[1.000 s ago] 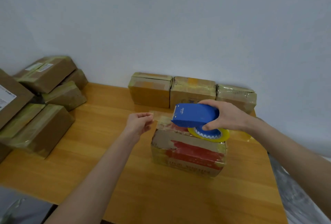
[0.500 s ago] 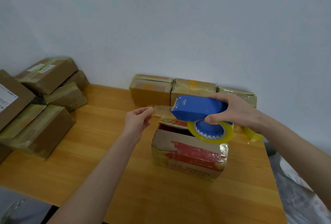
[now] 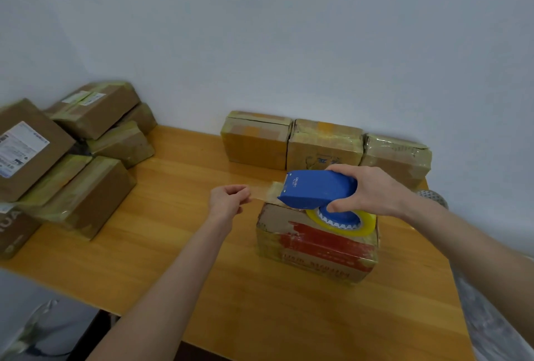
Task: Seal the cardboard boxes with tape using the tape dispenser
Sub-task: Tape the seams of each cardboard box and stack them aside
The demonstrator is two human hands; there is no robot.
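A cardboard box (image 3: 315, 248) with a red printed band stands in the middle of the wooden table (image 3: 179, 248). Just above its top, my right hand (image 3: 367, 190) grips a blue tape dispenser (image 3: 315, 190) that carries a yellowish tape roll (image 3: 367, 223). A clear strip of tape (image 3: 264, 191) runs leftward from the dispenser's front. My left hand (image 3: 228, 202) pinches the free end of that strip, level with the box top and just left of the box.
Three taped boxes (image 3: 323, 144) line the wall behind the work box. A pile of several taped boxes (image 3: 78, 158) fills the table's left end. A grey object (image 3: 433, 197) shows past the right edge. The table's front edge is near me.
The dispenser has come down a little toward the box top and the tape strip between both hands has grown longer. My left hand keeps pinching the tape end.
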